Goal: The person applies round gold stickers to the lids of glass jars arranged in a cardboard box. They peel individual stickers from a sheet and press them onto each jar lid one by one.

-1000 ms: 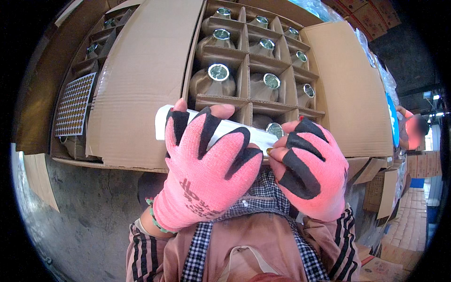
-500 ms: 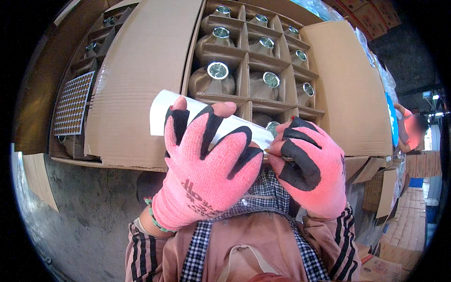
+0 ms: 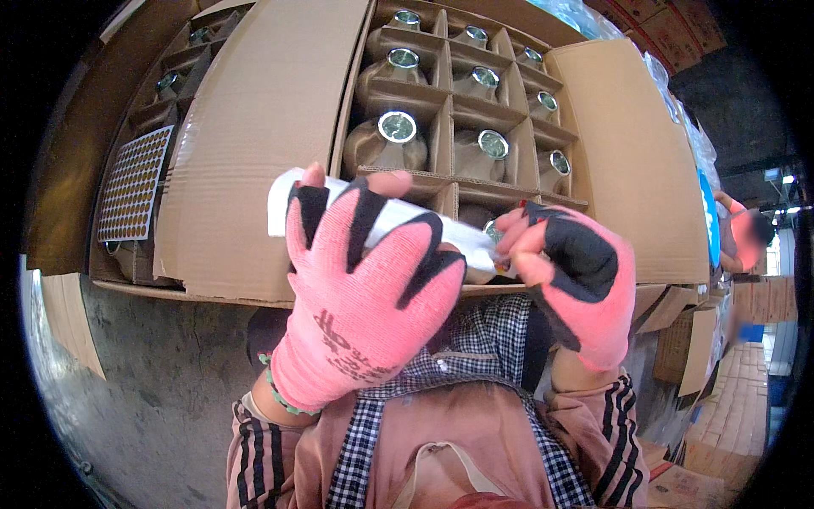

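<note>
My left hand (image 3: 373, 276), in a pink glove with black finger parts and bare fingertips, is closed around a white, rolled or folded sheet (image 3: 284, 204). Its layers are too bright to tell apart. At the sheet's right end, my right hand (image 3: 585, 271), gloved alike, pinches with thumb and fingers. A small reddish-yellow bit shows by those fingertips, too small to name. Both hands are over the near edge of an open cardboard box (image 3: 271, 110). Inside it, round glass bottles (image 3: 390, 151) with shiny rims stand upright between cardboard dividers (image 3: 440, 136).
At left, another box holds more bottles; a sheet of round brown stickers (image 3: 134, 187) lies on it. The main box's right flap (image 3: 632, 161) is folded outward. Clear plastic (image 3: 678, 93) lies beyond it. A person (image 3: 746, 229) is at far right, near stacked cartons (image 3: 763, 299).
My right hand has shifted slightly right and turned, its fingers still at the sheet's end. My left hand has moved a little left, and the white sheet looks narrower.
</note>
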The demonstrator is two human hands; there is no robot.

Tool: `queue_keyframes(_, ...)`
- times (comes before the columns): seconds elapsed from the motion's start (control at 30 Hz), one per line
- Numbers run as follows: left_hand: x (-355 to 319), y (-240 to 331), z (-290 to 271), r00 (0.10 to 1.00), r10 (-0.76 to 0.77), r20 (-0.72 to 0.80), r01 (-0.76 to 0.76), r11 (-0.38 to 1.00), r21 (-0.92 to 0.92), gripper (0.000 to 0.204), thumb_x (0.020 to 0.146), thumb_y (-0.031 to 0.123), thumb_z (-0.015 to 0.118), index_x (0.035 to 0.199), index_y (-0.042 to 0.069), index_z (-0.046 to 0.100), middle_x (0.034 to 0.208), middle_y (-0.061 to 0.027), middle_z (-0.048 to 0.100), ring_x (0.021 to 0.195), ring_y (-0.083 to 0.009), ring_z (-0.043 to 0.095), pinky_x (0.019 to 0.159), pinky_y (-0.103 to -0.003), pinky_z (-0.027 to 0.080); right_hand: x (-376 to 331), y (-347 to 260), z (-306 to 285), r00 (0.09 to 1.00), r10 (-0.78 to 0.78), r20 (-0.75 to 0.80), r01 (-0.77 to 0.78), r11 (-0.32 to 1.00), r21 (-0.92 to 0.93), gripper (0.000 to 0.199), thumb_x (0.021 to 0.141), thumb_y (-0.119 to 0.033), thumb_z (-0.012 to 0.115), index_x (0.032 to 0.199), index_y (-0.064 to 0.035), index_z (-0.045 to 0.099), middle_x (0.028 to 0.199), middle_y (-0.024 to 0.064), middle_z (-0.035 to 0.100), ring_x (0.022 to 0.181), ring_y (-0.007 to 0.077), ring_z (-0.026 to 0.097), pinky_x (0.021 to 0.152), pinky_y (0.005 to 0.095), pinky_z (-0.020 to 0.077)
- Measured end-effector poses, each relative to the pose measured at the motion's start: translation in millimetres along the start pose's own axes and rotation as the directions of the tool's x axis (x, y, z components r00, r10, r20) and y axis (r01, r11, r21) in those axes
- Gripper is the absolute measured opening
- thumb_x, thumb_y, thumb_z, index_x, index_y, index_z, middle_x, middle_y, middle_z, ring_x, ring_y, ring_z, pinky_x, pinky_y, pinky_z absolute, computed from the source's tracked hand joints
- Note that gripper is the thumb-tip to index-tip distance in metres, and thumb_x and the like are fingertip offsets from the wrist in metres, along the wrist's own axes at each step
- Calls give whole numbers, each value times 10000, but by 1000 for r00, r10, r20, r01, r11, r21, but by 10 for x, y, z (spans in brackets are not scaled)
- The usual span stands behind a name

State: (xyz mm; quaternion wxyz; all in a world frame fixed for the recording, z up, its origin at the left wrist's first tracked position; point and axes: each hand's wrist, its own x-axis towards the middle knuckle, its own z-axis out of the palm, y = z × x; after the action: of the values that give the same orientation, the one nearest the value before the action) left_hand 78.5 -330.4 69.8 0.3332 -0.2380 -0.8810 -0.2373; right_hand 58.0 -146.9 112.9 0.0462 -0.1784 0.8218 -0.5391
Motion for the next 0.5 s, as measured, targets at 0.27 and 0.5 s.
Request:
queue_keyframes(0.27, -147, -584, -52, 688, -604, -402, 293, 738, -608, 210, 714, -65, 571, 923, -44, 582, 859, -108, 613, 867, -186, 572, 786, -270, 448, 241, 603, 220, 908, -416, -35, 376, 851, -367, 147, 618, 23, 591, 749, -31, 548, 832, 95, 581, 924, 264, 532, 835, 366, 398)
queue_keyframes(0.5, -170, -664, -102, 480, -820, -311, 151, 426, -892, 223, 804, -33, 499, 1017, -84, 539, 948, -160, 595, 901, -203, 582, 800, -269, 467, 446, 1008, 859, 520, -514, 682, 854, 313, -416, 194, 596, -161, 540, 749, -44, 559, 880, 98, 508, 997, 298, 456, 862, 453, 379)
